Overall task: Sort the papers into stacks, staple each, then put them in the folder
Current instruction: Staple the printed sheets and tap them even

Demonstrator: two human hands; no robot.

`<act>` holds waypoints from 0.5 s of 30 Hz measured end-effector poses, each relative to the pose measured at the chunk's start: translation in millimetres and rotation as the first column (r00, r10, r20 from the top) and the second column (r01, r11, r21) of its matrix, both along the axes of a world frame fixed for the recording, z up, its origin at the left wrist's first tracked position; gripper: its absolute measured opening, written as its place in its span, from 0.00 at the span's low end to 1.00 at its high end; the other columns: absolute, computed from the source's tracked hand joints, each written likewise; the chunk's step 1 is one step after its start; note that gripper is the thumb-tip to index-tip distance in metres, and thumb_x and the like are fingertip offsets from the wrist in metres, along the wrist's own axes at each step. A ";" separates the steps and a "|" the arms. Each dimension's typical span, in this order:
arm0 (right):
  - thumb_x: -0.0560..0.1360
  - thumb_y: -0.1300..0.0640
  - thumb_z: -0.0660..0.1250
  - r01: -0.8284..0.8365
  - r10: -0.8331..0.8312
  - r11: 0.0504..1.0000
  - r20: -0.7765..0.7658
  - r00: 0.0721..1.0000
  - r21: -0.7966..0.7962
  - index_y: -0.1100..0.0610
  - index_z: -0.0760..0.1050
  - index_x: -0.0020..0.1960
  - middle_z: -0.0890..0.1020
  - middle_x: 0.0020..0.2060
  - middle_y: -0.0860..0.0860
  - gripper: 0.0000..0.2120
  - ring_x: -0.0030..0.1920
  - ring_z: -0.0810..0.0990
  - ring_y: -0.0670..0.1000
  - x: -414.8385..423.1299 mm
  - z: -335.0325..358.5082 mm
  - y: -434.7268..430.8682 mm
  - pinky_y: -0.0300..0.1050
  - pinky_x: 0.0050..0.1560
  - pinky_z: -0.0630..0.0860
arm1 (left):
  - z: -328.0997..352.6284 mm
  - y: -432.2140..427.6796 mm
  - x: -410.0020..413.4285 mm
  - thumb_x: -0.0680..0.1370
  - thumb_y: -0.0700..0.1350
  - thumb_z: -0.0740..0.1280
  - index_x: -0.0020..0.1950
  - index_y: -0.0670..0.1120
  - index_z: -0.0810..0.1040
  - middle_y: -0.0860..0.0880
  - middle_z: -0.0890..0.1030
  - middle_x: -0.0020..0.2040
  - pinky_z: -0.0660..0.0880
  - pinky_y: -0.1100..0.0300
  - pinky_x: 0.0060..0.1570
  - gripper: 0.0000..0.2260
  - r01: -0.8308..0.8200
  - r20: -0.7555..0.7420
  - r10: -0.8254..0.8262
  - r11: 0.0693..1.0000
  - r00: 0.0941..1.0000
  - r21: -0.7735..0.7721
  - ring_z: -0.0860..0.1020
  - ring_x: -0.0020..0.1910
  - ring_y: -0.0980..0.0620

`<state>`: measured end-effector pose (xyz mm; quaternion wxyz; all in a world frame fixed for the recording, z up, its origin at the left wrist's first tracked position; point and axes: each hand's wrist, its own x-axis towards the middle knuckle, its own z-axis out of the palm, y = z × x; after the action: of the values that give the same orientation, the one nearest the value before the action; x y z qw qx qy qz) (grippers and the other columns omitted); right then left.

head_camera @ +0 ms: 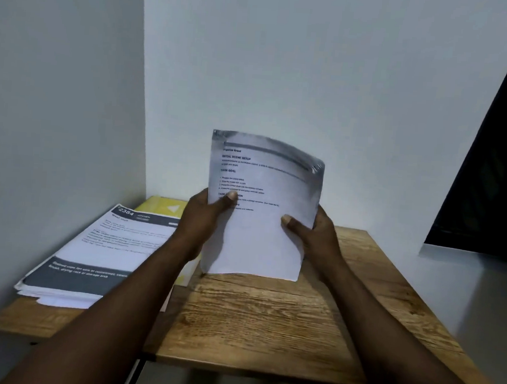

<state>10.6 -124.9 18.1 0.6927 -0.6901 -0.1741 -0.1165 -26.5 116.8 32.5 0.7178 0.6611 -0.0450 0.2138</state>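
Surface: wooden table (266,327), light brown with strong grain, set into a corner where two pale walls (314,76) meet. The tabletop looks to be made of two boards at slightly different levels, the left one lower; the seam runs near the left forearm. A dark panel (495,148) fills the upper right edge of view, with a pale grey ledge (465,281) below it, beside the table's right side.

Count, as seen:
- Hands: 2, both bare, forearms reaching in from the bottom of view.
- Paper bundles: 2. One is held, one lies flat.
- Folders: 1, yellow.
- Exact sheet numbers in either bundle cannot be told.

Held papers (263,210): upright, bottom edge resting on the table near its middle, top bowed backward toward the wall. Printed text faces the camera, with headings and short bullet lines; mostly too blurred to read. Left hand (205,215) grips the left edge, thumb across the front of the page, fingers behind. Right hand (312,232) grips the right edge the same way, thumb on the front. Both grips closed firmly on the papers.

Flat stack (98,253): lies at the left of the table, near the left wall, top sheet showing a dark header band with "2384" and a dark band at the near end. Lower sheets stick out unevenly at the near edge.

Yellow folder (167,208): lies under the flat stack, its far corner showing behind it and a strip of yellow showing near the left wrist
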 end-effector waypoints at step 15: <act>0.67 0.53 0.81 -0.139 0.135 0.990 -0.208 0.969 -0.002 0.54 0.79 0.66 0.88 0.58 0.51 0.29 0.57 0.87 0.57 -12.0 -1.3 59.5 0.63 0.64 0.81 | -8.5 44.6 -44.4 0.80 0.47 0.73 0.57 0.51 0.82 0.56 0.86 0.50 0.79 0.58 0.46 0.06 -0.271 -0.119 0.301 0.938 0.946 0.215 0.84 0.50 0.52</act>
<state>-1.4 -65.4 16.9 0.7078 -0.6904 -0.1492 0.0056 -70.9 161.4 24.0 0.6119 0.7420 0.0852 0.2603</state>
